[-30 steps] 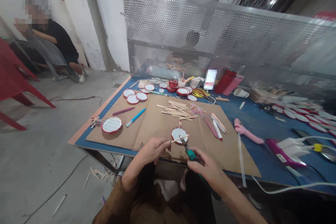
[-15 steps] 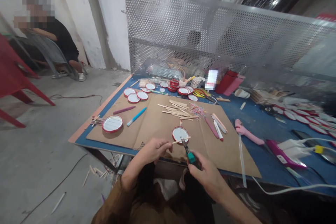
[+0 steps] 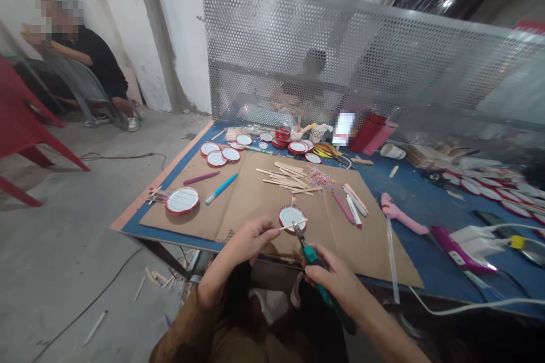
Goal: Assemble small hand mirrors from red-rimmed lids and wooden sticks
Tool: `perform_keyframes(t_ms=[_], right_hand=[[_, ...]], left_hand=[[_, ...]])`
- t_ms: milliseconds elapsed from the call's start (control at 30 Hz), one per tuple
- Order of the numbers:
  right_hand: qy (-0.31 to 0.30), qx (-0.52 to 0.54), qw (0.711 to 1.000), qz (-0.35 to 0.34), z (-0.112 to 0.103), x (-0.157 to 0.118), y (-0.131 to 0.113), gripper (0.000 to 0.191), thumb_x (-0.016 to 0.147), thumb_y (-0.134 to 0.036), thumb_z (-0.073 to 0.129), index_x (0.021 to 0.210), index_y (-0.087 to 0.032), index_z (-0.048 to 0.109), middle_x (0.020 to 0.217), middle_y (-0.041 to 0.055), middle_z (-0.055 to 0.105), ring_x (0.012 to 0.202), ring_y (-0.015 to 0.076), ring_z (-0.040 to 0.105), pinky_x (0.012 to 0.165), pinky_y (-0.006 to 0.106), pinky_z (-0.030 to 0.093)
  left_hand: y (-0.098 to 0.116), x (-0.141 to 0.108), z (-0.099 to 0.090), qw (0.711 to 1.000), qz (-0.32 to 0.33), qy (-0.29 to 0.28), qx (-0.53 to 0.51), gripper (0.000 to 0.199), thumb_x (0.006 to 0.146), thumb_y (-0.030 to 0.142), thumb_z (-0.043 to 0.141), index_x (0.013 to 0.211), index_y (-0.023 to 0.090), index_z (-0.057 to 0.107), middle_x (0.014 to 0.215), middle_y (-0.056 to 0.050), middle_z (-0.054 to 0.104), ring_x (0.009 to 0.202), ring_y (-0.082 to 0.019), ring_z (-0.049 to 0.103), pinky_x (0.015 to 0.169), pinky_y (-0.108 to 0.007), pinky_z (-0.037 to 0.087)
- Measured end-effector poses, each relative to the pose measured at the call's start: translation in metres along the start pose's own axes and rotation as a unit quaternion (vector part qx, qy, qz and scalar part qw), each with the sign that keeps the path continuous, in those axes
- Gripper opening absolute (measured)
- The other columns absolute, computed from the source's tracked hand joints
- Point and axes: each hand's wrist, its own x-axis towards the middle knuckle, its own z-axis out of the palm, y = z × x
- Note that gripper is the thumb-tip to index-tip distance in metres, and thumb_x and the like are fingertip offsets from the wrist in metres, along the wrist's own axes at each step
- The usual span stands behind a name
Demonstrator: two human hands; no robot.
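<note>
My left hand (image 3: 253, 238) pinches one end of a thin wooden stick (image 3: 288, 227) above the cardboard's front edge. In my right hand (image 3: 332, 275) is a pair of green-handled pliers (image 3: 311, 256), whose metal jaws are at the stick. Right behind the stick lies a small white disc with a red rim (image 3: 290, 214), a short wooden piece at its top. A larger red-rimmed disc (image 3: 182, 201) with strings and a stick neck rests at the left of the cardboard (image 3: 238, 204). Flat wooden sticks (image 3: 285, 181) are spread behind the small disc.
Left of centre lie a blue pen (image 3: 221, 189) and a purple pen (image 3: 201, 178). Markers (image 3: 353, 209), a pink glue gun (image 3: 402, 214) and a purple power strip (image 3: 460, 252) are at the right. Behind stands a perforated metal panel (image 3: 272, 39). A person (image 3: 96, 57) sits at the far left.
The pliers' handles have spread and show more below my right hand, which has shifted slightly. My left hand has moved a little, still with the stick.
</note>
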Motion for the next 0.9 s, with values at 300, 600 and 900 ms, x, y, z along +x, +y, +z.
perform_keyframes(t_ms=[300, 600, 900], right_hand=[[0.046, -0.086, 0.995, -0.033, 0.006, -0.006, -0.009, 0.027, 0.073, -0.035, 0.051, 0.092, -0.018, 0.060, 0.078, 0.0010, 0.057, 0.076, 0.0191, 0.051, 0.071, 0.031, 0.042], [0.002, 0.017, 1.000, 0.008, 0.001, 0.003, 0.004, 0.026, 0.070, -0.036, 0.056, 0.088, -0.018, 0.059, 0.073, -0.0008, 0.054, 0.064, 0.0150, 0.052, 0.060, 0.028, 0.041], [0.031, 0.095, 0.995, 0.024, -0.001, 0.002, 0.001, 0.027, 0.066, -0.036, 0.061, 0.087, -0.019, 0.059, 0.071, -0.0020, 0.054, 0.063, 0.0133, 0.051, 0.059, 0.026, 0.040]], left_hand=[[0.000, -0.001, 0.001, 1.000, -0.004, -0.005, 0.010, 0.028, 0.084, 0.047, 0.044, 0.071, 0.022, 0.040, 0.048, 0.011, 0.037, 0.030, -0.007, 0.040, 0.029, -0.018, 0.021], [0.005, -0.002, 0.000, 0.999, -0.005, 0.004, 0.050, 0.025, 0.086, 0.043, 0.042, 0.074, 0.021, 0.045, 0.047, 0.010, 0.038, 0.032, -0.008, 0.039, 0.034, -0.019, 0.024], [-0.001, -0.002, -0.001, 0.999, 0.009, -0.013, 0.037, 0.027, 0.087, 0.045, 0.045, 0.076, 0.020, 0.046, 0.049, 0.011, 0.039, 0.030, -0.007, 0.040, 0.031, -0.018, 0.023]])
